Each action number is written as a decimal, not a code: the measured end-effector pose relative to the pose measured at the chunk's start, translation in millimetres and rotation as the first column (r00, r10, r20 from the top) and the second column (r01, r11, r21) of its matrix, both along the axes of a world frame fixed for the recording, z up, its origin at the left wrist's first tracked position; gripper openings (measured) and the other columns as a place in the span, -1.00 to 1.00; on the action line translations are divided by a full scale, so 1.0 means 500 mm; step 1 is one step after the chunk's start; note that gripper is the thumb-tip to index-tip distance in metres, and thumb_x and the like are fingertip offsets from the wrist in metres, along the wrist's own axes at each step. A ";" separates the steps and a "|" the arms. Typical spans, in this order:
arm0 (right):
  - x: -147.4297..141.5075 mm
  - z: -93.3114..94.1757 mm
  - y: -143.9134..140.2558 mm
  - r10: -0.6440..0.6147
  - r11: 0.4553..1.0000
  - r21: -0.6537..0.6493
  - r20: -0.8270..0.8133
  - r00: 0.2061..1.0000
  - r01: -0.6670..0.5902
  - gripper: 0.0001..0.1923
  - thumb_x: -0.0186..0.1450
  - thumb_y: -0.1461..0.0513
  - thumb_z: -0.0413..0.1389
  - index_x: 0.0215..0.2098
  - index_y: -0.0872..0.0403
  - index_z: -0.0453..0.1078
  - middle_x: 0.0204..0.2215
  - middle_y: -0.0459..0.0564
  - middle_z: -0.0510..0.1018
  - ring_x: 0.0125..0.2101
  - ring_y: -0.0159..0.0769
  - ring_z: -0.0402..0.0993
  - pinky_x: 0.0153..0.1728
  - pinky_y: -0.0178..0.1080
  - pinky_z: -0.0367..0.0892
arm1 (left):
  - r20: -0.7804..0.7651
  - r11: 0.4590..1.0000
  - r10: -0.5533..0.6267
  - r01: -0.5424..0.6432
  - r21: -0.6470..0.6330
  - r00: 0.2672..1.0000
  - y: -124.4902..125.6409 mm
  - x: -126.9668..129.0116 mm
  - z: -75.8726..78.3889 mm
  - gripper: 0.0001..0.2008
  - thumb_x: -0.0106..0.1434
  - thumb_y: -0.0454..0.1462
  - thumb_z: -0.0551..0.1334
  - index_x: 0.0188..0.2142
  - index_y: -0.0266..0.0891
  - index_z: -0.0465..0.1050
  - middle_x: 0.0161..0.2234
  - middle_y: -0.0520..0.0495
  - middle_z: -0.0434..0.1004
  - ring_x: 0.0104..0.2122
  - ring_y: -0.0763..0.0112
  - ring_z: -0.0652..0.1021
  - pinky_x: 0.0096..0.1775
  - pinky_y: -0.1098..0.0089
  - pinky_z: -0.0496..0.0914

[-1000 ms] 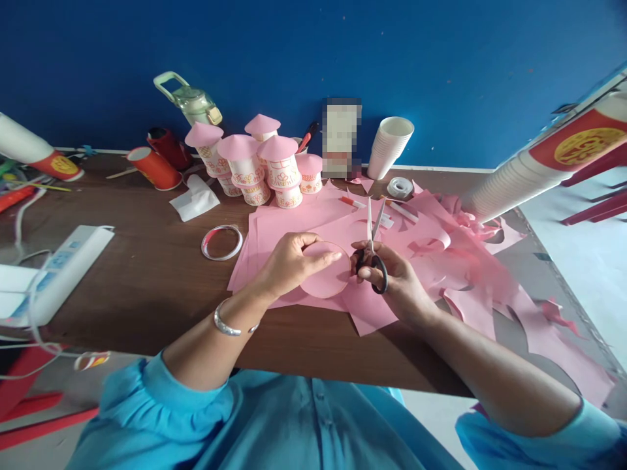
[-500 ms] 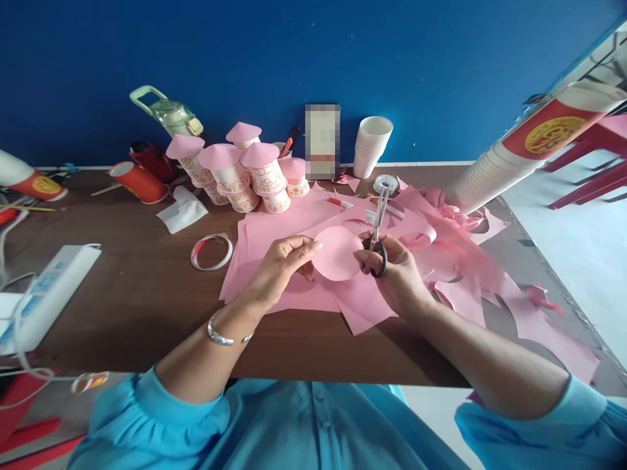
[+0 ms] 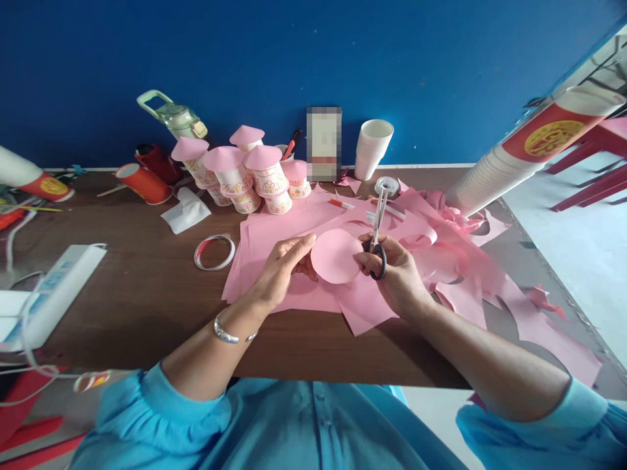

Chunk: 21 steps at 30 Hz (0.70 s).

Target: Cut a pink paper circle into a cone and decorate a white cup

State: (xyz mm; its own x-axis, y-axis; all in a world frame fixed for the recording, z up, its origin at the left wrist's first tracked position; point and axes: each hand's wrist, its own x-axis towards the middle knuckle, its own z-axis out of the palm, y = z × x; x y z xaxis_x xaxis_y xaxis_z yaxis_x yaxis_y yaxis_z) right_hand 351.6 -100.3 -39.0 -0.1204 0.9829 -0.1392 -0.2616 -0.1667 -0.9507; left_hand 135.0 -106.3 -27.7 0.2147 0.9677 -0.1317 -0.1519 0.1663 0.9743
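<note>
Head view. Your right hand (image 3: pixel 398 269) holds black-handled metal scissors (image 3: pixel 377 227) and pinches a round pink paper disc (image 3: pixel 336 256); your left hand (image 3: pixel 283 266), thumb and fingers parted, meets its opposite edge. Likely light, easily creased: take its rim. Beneath: pink paper sheets (image 3: pixel 260 243), brown tabletop (image 3: pixel 147 287); behind: blue wall (image 3: pixel 255 59).

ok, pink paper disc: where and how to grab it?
I'd pinch the pink paper disc by its left edge, coming from the left, top and underside. It's thin and flat, so squeezing across it would probably bend it. The right grip, with the scissors, is at its right edge, so left looks the better side.
</note>
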 end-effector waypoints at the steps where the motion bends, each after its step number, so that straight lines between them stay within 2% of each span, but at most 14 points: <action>1: 0.000 -0.001 0.000 0.004 1.000 0.001 0.000 1.000 -0.004 -0.57 0.04 0.09 0.47 -0.19 0.00 0.47 -0.51 -0.24 0.40 -0.52 -0.45 0.27 -0.46 -0.29 0.21 | 0.000 1.000 -0.003 0.003 -0.003 1.000 0.000 0.000 0.000 -0.49 0.33 0.16 0.27 -0.42 -0.25 0.47 -0.51 0.00 0.46 -0.50 0.43 0.49 -0.39 0.42 0.45; 9: 0.004 -0.012 0.001 0.019 0.999 0.030 0.049 0.999 -0.020 -0.57 0.07 0.08 0.45 -0.16 -0.01 0.48 -0.47 -0.22 0.40 -0.49 -0.44 0.29 -0.45 -0.28 0.25 | -0.071 0.999 -0.020 0.018 -0.034 0.997 -0.003 0.005 0.011 -0.59 0.24 0.06 0.37 -0.39 -0.25 0.51 -0.45 0.01 0.47 -0.46 0.44 0.46 -0.37 0.42 0.38; 15: 0.004 -0.018 0.001 0.054 0.999 -0.001 0.012 0.998 -0.054 -0.55 0.05 0.09 0.48 -0.15 0.00 0.50 -0.50 -0.24 0.44 -0.49 -0.42 0.37 -0.42 -0.29 0.29 | -0.151 1.000 0.001 -0.003 -0.012 0.989 -0.002 0.006 0.004 -0.60 0.18 -0.04 0.46 -0.48 -0.26 0.39 -0.52 0.11 0.27 -0.49 0.54 0.26 -0.42 0.46 0.18; 21: 0.007 -0.018 0.003 0.061 0.998 -0.019 0.028 0.998 -0.060 -0.53 0.04 0.08 0.48 -0.15 0.00 0.49 -0.48 -0.19 0.51 -0.45 -0.36 0.48 -0.42 -0.26 0.31 | -0.151 0.995 0.103 -0.099 0.031 0.983 0.005 -0.005 0.001 -0.62 0.20 -0.05 0.45 -0.47 -0.25 0.38 -0.52 0.12 0.24 -0.49 0.55 0.23 -0.45 0.47 0.12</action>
